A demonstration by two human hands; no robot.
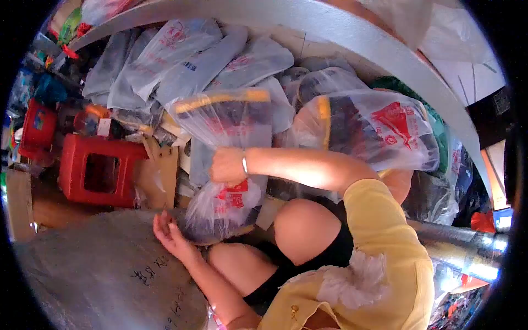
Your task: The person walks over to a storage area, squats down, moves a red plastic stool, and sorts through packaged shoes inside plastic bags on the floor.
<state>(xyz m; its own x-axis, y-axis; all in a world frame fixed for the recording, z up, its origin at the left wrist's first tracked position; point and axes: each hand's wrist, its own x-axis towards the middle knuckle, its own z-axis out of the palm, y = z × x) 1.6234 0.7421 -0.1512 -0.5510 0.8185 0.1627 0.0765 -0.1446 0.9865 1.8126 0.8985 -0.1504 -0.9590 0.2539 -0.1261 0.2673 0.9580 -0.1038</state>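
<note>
My right hand (228,165), with a silver bangle at the wrist, is closed around the gathered middle of a clear plastic bag (223,206) with red print. The bag holds something dark with a yellow edge, which I cannot make out. On the near left, my left hand (175,235) is palm up with its fingers apart and nothing in it. It lies beside the bag's lower end, over a big grey sack (110,269) with dark handwriting. A similar bag (374,129) with red print and dark, yellow-edged contents rests to the right, behind my right arm.
Several plastic-wrapped bundles (187,58) lie at the back. A red plastic stool (99,170) stands at left, with a red container (38,129) behind it. Cardboard (159,168) is beside the stool. A pale curved bar (352,33) arches across the top and right.
</note>
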